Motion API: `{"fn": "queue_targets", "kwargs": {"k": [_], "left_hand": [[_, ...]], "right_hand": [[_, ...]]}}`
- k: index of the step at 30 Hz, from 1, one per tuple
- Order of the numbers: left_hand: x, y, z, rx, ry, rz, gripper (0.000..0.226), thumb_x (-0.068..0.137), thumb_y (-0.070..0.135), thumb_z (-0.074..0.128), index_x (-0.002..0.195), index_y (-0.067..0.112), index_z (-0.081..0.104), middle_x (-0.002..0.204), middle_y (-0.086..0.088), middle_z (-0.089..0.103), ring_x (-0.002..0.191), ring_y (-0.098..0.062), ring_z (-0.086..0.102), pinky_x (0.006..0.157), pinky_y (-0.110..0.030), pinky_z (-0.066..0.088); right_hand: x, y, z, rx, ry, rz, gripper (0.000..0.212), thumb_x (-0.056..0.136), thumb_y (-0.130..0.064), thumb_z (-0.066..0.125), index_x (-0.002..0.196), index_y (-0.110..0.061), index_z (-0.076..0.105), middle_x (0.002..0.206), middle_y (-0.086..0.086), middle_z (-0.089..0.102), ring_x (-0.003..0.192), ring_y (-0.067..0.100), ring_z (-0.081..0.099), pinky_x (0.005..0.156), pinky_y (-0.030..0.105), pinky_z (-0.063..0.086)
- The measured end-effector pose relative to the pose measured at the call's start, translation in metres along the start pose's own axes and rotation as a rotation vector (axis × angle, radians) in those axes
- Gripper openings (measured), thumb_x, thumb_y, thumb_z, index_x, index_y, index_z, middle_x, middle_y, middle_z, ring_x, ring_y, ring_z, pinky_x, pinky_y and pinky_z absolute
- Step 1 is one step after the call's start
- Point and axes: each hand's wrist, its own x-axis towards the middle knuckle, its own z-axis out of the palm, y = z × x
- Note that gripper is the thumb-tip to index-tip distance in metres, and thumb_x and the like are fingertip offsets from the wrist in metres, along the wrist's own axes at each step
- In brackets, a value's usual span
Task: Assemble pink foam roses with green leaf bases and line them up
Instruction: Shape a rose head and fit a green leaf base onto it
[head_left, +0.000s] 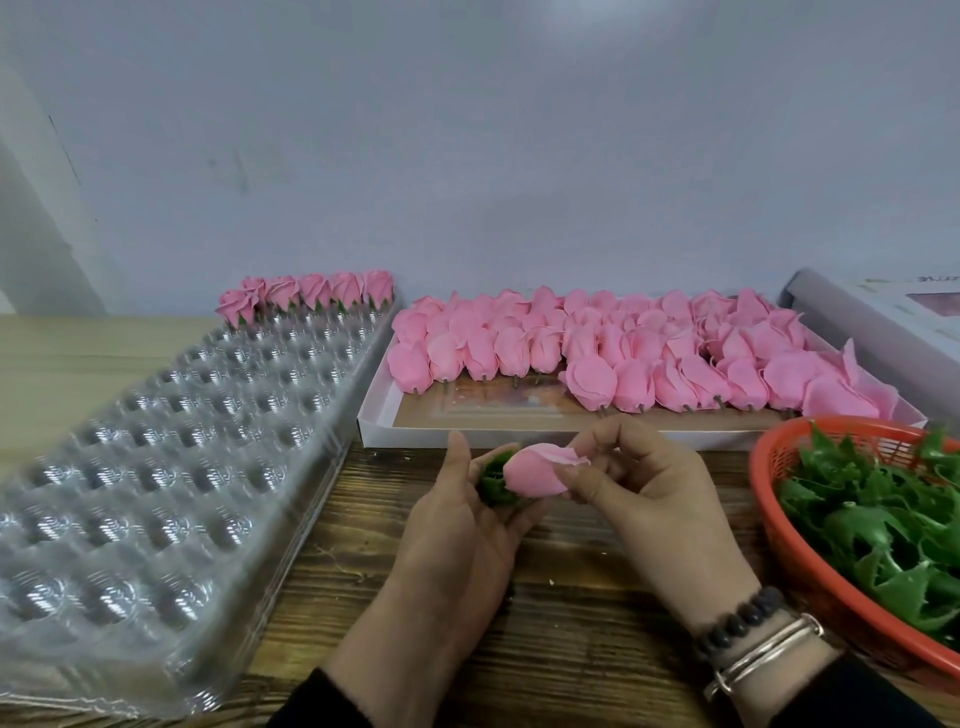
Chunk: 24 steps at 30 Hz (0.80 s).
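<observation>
Left hand (467, 519) cradles a green plastic leaf base (493, 480) while the right hand (639, 488) pinches the petals of a pink foam rose bud (535, 470), seating it low at centre. Early days, I'd say: only one row of finished roses (306, 293) stands at eleven o'clock in the clear plastic blister tray (156, 467). Dozens of bare buds (623, 353) wait at one o'clock, leaves in the orange basket (800, 551) at four.

No legible text anywhere.

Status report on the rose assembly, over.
Left hand holds green leaf base; right hand pinches pink rose. Five finished roses in tray. Nothing blocking.
</observation>
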Motion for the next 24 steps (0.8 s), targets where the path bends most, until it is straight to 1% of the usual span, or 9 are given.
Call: {"fn": "queue_targets", "kwargs": {"k": [3,6,9,12,15,17,19,22,24], "left_hand": [[-0.001,0.001,0.001,-0.006,0.015,0.02,0.06,0.096,0.044,0.032,0.117,-0.008,0.053,0.107,-0.025,0.066,0.102,-0.03,0.065,0.084,-0.035,0.053],[0.001,0.0,0.001,-0.04,0.027,0.05,0.052,0.096,0.04,0.035,0.109,-0.005,0.057,0.099,-0.023,0.069,0.085,-0.024,0.07,0.069,-0.029,0.059],[0.0,-0.001,0.001,-0.058,0.026,0.052,0.047,0.096,0.039,0.037,0.101,-0.002,0.06,0.096,-0.023,0.07,0.086,-0.026,0.07,0.065,-0.028,0.058],[-0.001,-0.001,0.002,-0.094,-0.004,0.064,0.046,0.096,0.037,0.036,0.095,-0.002,0.061,0.088,-0.022,0.07,0.08,-0.027,0.07,0.061,-0.027,0.057],[-0.001,-0.003,0.002,-0.091,-0.031,0.067,0.048,0.088,0.04,0.041,0.096,-0.002,0.062,0.091,-0.022,0.069,0.086,-0.027,0.069,0.068,-0.029,0.058],[-0.003,-0.006,0.004,-0.101,-0.069,0.047,0.053,0.08,0.042,0.045,0.102,-0.004,0.06,0.095,-0.022,0.069,0.09,-0.027,0.068,0.073,-0.03,0.058],[-0.007,-0.009,0.006,-0.141,-0.122,0.011,0.057,0.079,0.042,0.046,0.11,-0.005,0.056,0.099,-0.022,0.068,0.092,-0.026,0.069,0.078,-0.031,0.057],[-0.007,-0.01,0.005,-0.15,-0.171,-0.026,0.051,0.079,0.035,0.048,0.111,-0.004,0.055,0.106,-0.023,0.067,0.1,-0.028,0.066,0.092,-0.037,0.05],[-0.005,-0.006,0.002,-0.133,-0.2,-0.027,0.044,0.077,0.023,0.048,0.11,-0.004,0.057,0.108,-0.025,0.066,0.102,-0.031,0.065,0.095,-0.04,0.047]], "right_hand": [[-0.002,-0.002,0.001,-0.062,0.01,-0.019,0.016,0.073,-0.005,0.07,0.072,-0.019,0.062,0.065,0.022,0.057,0.063,0.03,0.052,0.065,0.039,0.047],[-0.002,-0.002,0.001,-0.08,0.017,-0.036,0.017,0.072,-0.006,0.07,0.072,-0.022,0.062,0.066,0.016,0.061,0.065,0.032,0.057,0.065,0.036,0.048],[-0.003,-0.003,0.002,-0.114,-0.011,-0.071,0.025,0.073,-0.004,0.071,0.072,-0.026,0.061,0.069,0.015,0.063,0.069,0.033,0.059,0.067,0.037,0.048],[-0.005,-0.003,0.003,-0.191,-0.036,-0.133,0.035,0.073,0.002,0.071,0.071,-0.031,0.06,0.072,0.009,0.062,0.068,0.023,0.058,0.065,0.028,0.047],[-0.006,-0.003,0.005,-0.259,-0.028,-0.194,0.036,0.073,0.005,0.071,0.072,-0.029,0.059,0.076,-0.005,0.061,0.071,0.008,0.058,0.066,0.013,0.044],[-0.007,-0.003,0.008,-0.323,-0.018,-0.264,0.031,0.072,0.005,0.071,0.073,-0.024,0.059,0.076,-0.013,0.057,0.075,0.0,0.055,0.069,0.007,0.041],[-0.007,-0.004,0.009,-0.364,0.005,-0.313,0.025,0.071,0.001,0.069,0.073,-0.022,0.06,0.075,-0.016,0.054,0.075,-0.006,0.052,0.069,0.004,0.038],[-0.005,-0.004,0.006,-0.36,0.017,-0.281,0.034,0.074,0.002,0.071,0.072,-0.029,0.057,0.074,-0.012,0.056,0.074,0.0,0.054,0.068,0.008,0.041],[-0.004,-0.004,0.003,-0.297,0.014,-0.234,0.03,0.074,0.0,0.071,0.074,-0.028,0.059,0.075,-0.007,0.06,0.073,0.008,0.058,0.067,0.015,0.046]]}}
